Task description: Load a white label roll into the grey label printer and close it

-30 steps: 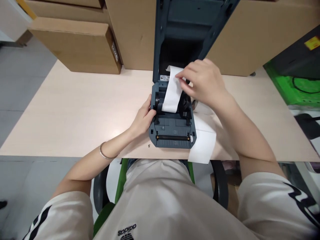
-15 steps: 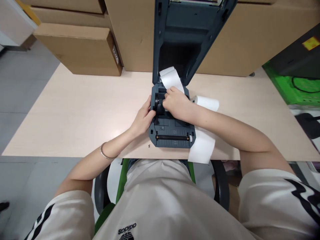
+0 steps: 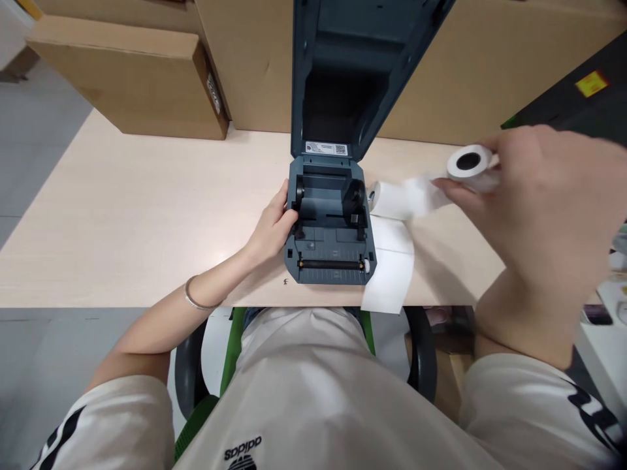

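Observation:
A dark blue-grey label printer [image 3: 330, 245] stands on the table with its lid [image 3: 360, 59] raised and its roll bay bare. My left hand [image 3: 273, 225] grips the printer's left edge, thumb on top. Raised at the right, my right hand [image 3: 543, 189] is closed on a small white paper roll [image 3: 469, 163], its dark core facing me; a blurred strip of paper trails from it to the left. Another white roll [image 3: 389, 200] lies against the printer's right side, with a paper strip [image 3: 389, 261] running down over the table's front edge.
Cardboard boxes [image 3: 122, 81] line the back of the pale wooden table [image 3: 108, 215]. A dark object with a yellow label [image 3: 591, 84] is at the back right. The chair's armrests flank my body below the table edge.
My right hand has come out of the printer bay and moved far right and closer to the camera, with the small roll and its paper. The view has shifted slightly.

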Action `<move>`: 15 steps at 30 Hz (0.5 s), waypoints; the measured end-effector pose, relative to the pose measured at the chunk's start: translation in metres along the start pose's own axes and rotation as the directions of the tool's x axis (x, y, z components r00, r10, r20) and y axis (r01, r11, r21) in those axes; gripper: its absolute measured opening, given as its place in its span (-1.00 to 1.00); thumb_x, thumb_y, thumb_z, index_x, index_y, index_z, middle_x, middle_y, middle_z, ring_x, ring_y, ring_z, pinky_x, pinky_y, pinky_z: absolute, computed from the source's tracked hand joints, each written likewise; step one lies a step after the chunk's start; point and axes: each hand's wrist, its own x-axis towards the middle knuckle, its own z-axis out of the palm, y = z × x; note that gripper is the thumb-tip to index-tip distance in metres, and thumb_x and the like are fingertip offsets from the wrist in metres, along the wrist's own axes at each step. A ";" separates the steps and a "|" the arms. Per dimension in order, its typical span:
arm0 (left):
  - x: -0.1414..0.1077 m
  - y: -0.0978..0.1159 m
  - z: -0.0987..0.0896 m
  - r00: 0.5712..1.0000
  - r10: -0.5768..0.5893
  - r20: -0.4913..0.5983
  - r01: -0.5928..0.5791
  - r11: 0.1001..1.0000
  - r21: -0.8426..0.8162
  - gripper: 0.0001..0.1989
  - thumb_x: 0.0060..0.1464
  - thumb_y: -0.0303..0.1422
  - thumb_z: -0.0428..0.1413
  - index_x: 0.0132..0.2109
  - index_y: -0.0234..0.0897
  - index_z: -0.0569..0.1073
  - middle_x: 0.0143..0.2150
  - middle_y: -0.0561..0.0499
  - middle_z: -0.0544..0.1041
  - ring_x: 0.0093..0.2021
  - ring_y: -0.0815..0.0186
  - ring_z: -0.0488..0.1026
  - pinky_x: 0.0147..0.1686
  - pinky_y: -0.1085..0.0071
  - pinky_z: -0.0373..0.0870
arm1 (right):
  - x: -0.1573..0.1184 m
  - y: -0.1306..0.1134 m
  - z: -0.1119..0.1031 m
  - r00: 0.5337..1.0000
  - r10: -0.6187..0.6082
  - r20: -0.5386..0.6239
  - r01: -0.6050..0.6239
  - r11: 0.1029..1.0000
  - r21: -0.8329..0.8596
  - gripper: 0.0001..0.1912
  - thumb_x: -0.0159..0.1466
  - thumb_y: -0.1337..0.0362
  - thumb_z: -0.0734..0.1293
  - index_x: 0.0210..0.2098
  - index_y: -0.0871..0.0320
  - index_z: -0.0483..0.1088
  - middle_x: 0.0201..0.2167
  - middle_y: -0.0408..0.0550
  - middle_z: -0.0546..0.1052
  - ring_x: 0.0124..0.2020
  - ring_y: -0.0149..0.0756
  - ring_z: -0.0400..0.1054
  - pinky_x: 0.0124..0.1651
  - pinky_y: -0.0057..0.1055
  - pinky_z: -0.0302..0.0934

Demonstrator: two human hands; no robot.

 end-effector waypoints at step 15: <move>-0.001 -0.001 0.000 1.000 -0.022 -0.004 0.022 1.000 0.006 -0.31 0.38 -0.13 0.10 0.56 -0.16 0.33 0.59 -0.11 0.47 0.69 -0.08 0.24 0.68 0.04 0.19 | 0.011 0.118 0.191 0.983 -0.070 0.169 0.037 0.981 0.191 -0.35 0.21 -0.33 0.51 -0.56 0.02 0.22 -0.51 0.14 0.45 -0.03 0.26 0.42 0.17 0.29 0.12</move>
